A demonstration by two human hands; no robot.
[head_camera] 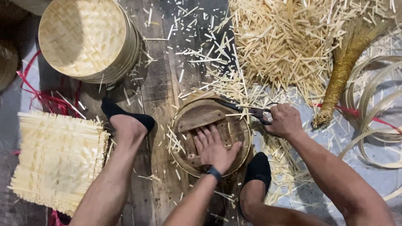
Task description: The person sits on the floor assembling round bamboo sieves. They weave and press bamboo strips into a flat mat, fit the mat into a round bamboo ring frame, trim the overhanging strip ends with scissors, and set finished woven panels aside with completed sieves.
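Observation:
My left hand (214, 147) lies flat, fingers spread, on a round wooden form (201, 118) that sits on a woven bamboo piece whose rim (247, 138) shows around it. My right hand (285, 120) grips the handles of black scissors (247, 110), whose blades point left across the upper right edge of the rim. Cut bamboo strip ends stick out around the form. My two feet in black socks rest either side of it.
A stack of round woven bamboo trays (86, 39) stands at upper left. A square woven bamboo mat (56, 159) lies at left. A heap of bamboo offcuts (284, 46), a straw broom (341, 75) and coiled bamboo hoops (372, 113) fill the right.

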